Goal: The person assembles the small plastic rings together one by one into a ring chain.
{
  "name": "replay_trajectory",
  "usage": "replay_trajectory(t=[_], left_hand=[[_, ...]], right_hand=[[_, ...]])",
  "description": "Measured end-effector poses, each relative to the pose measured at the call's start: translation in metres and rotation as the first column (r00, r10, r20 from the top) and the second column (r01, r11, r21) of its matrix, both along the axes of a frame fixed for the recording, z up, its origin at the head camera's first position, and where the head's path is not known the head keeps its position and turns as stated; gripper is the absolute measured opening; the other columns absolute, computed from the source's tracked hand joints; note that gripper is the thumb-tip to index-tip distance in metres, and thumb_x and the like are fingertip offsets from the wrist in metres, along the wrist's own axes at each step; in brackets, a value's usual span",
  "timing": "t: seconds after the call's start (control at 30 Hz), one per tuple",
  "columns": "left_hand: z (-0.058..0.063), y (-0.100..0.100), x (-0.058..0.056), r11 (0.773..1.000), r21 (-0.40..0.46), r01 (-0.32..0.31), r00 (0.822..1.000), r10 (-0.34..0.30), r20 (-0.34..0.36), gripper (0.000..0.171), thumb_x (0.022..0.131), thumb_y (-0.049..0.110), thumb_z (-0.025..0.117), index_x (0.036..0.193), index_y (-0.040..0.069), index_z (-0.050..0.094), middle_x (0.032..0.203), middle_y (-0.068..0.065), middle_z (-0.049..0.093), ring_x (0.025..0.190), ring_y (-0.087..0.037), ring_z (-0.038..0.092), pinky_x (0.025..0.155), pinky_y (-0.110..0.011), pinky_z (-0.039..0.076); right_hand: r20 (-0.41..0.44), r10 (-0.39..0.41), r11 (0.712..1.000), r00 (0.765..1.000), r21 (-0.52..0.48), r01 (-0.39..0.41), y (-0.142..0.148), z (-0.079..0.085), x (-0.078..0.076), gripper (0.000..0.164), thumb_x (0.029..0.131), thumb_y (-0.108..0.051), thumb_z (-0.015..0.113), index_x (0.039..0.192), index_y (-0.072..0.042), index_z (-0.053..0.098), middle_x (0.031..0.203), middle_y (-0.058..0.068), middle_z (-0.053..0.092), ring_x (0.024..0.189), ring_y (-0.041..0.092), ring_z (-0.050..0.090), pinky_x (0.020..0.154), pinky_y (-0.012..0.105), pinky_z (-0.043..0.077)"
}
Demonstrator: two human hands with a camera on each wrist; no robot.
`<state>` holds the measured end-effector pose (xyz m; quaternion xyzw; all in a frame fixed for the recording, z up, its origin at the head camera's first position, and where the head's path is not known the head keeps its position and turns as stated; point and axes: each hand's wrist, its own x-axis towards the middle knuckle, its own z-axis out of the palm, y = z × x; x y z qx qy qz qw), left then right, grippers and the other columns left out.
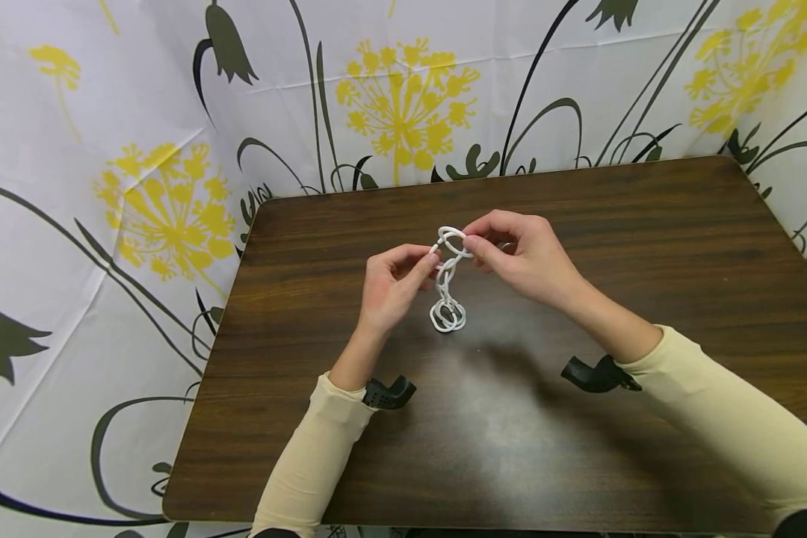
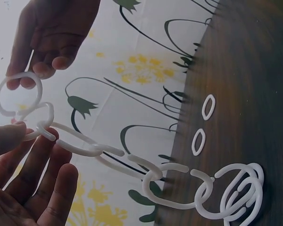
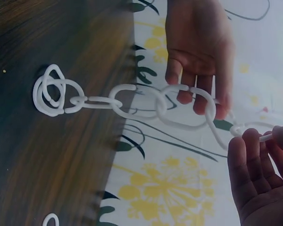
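Note:
A chain of white plastic links hangs between my hands, its lower end coiled in a small pile on the table. My left hand pinches an upper link between thumb and fingers. To its right, my right hand pinches the rim of the top link with thumb and fingertips. The two held links meet between the hands, and in the left wrist view they overlap. Gaps show in the rims of several links. The remaining fingers of the left hand spread below the chain.
Two loose white links, one and another, lie apart on the dark wood table; the hands hide them in the head view. A flower-patterned cloth hangs behind and left of the table. Black wrist mounts jut out under both forearms.

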<state>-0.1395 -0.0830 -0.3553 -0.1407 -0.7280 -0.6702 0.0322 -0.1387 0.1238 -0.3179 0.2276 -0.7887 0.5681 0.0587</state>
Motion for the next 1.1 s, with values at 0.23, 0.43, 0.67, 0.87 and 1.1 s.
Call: replay_trajectory(t=[0.23, 0.43, 0.67, 0.87, 1.1], left_hand=[[0.012, 0.002, 0.007, 1.0, -0.017, 0.013, 1.0, -0.014, -0.025, 0.018, 0.089, 0.001, 0.065, 0.099, -0.014, 0.066, 0.084, -0.027, 0.066, 0.068, -0.009, 0.064, 0.059, -0.035, 0.058], [0.012, 0.001, 0.007, 1.0, -0.022, 0.014, 1.0, -0.014, -0.021, 0.016, 0.089, 0.002, 0.065, 0.099, -0.011, 0.068, 0.085, -0.023, 0.068, 0.069, -0.019, 0.067, 0.059, -0.038, 0.058], [0.012, 0.0, 0.007, 0.999, -0.024, 0.022, 0.999, -0.022, -0.038, 0.015, 0.089, 0.002, 0.065, 0.099, -0.01, 0.068, 0.086, -0.025, 0.067, 0.069, -0.017, 0.066, 0.059, -0.037, 0.058], [-0.001, -0.002, 0.001, 1.0, -0.012, 0.028, 0.998, -0.028, -0.047, 0.016, 0.089, 0.005, 0.066, 0.099, -0.008, 0.069, 0.085, -0.021, 0.068, 0.069, -0.02, 0.067, 0.058, -0.04, 0.058], [-0.016, -0.004, -0.007, 0.999, 0.0, 0.033, 0.998, -0.033, -0.059, 0.017, 0.089, 0.011, 0.068, 0.098, -0.004, 0.07, 0.082, -0.014, 0.069, 0.074, -0.043, 0.064, 0.056, -0.033, 0.057]], right_hand=[[-0.011, 0.015, 1.0, 1.0, 0.001, -0.015, -0.007, -0.003, 0.0, 0.011, 0.09, -0.013, 0.067, 0.097, -0.005, 0.07, 0.086, 0.009, 0.068, 0.065, 0.014, 0.065, 0.06, 0.025, 0.057], [-0.104, 0.02, 0.998, 0.994, 0.064, -0.013, -0.009, -0.003, 0.0, 0.007, 0.089, -0.012, 0.068, 0.093, -0.007, 0.071, 0.08, -0.001, 0.064, 0.066, 0.01, 0.059, 0.056, 0.022, 0.052], [-0.202, 0.043, 0.991, 0.978, 0.132, -0.016, -0.011, -0.004, 0.0, 0.006, 0.088, -0.011, 0.069, 0.093, -0.009, 0.071, 0.082, -0.007, 0.064, 0.07, 0.006, 0.058, 0.058, 0.021, 0.052], [-0.22, 0.042, 0.989, 0.975, 0.149, -0.009, -0.013, -0.005, -0.001, 0.006, 0.088, -0.013, 0.069, 0.093, -0.01, 0.071, 0.082, -0.007, 0.063, 0.069, 0.006, 0.058, 0.058, 0.02, 0.052], [-0.187, 0.015, 0.991, 0.982, 0.136, 0.011, -0.012, -0.007, -0.004, 0.006, 0.089, -0.013, 0.069, 0.092, -0.008, 0.072, 0.08, -0.006, 0.064, 0.069, 0.008, 0.058, 0.058, 0.02, 0.051]])
